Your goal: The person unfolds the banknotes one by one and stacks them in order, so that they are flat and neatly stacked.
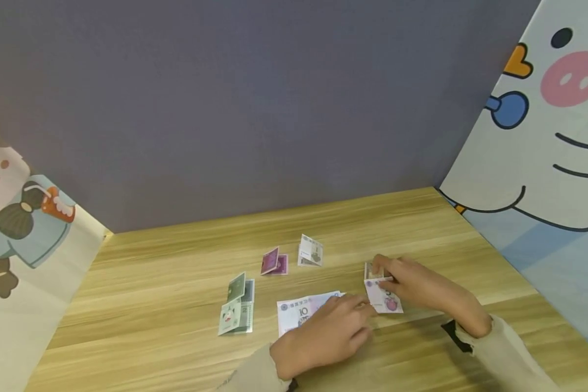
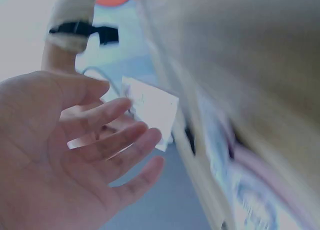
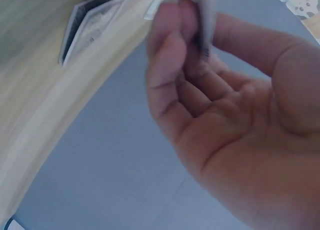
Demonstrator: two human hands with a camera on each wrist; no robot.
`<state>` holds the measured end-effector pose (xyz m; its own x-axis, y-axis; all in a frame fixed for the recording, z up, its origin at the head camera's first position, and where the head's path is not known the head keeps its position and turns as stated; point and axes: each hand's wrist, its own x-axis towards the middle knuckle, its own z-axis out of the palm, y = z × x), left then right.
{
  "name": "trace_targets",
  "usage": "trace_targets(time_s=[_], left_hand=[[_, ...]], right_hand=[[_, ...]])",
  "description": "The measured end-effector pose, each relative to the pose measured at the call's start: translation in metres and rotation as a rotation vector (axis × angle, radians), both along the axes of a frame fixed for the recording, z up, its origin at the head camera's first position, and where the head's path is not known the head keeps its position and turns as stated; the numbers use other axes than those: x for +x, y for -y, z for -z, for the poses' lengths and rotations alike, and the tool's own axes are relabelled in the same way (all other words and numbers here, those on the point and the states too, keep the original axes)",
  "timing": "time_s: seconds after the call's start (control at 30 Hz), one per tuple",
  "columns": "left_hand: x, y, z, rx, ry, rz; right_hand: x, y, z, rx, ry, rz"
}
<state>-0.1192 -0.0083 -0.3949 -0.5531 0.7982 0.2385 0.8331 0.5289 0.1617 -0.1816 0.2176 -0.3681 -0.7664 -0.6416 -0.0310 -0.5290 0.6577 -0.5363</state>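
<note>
Right hand (image 1: 410, 280): grip pinching folded purple banknote (image 1: 386, 299), right of 10 banknote (image 1: 296, 314) on bench (image 1: 152, 305); best pinch lightly near crease, avoiding crumpling. Left hand (image 1: 332, 335): grip loose, empty.

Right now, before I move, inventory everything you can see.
10 note: at least one, pale lilac, front centre
Folded notes: two, green, table's left
Middle note: one, magenta, mid-table
Rear note: one, grey-white, beside magenta
Held note: one, white-purple, right of centre
Table: one, yellowish wood, beneath
Wall: one, grey, behind
Cartoon panels: two, multicoloured, either side
Sleeves: two, beige, forearms
Left hand: one, bare, over 10 note
Right hand: one, bare, pinching held note
</note>
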Motion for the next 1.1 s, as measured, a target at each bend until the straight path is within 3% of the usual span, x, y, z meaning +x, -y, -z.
trace_targets(time_s=[0.13, 0.2, 0.37, 0.53, 0.7, 0.8, 1.1], left_hand=[[-0.013, 0.013, -0.011, 0.151, -0.017, -0.056], [-0.02, 0.02, -0.017, 0.215, 0.012, -0.097], [-0.03, 0.035, -0.036, 0.324, 0.205, -0.213], [-0.035, 0.045, -0.046, 0.403, 0.411, -0.213], [-0.031, 0.055, -0.043, 0.483, 0.535, -0.139], [-0.027, 0.061, -0.04, 0.526, 0.584, -0.125], [-0.01, 0.089, -0.046, 0.723, 0.593, -0.168]], right_hand=[[0.0, 0.002, -0.008, -0.076, -0.029, 0.014], [0.001, 0.004, -0.011, -0.106, -0.056, 0.014], [0.003, 0.012, -0.016, -0.195, -0.118, -0.003], [0.011, 0.026, -0.02, -0.271, -0.127, -0.029], [0.02, 0.04, -0.024, -0.339, -0.036, -0.028], [0.023, 0.044, -0.025, -0.367, -0.018, -0.044], [0.021, 0.068, -0.041, -0.364, 0.005, -0.038]])
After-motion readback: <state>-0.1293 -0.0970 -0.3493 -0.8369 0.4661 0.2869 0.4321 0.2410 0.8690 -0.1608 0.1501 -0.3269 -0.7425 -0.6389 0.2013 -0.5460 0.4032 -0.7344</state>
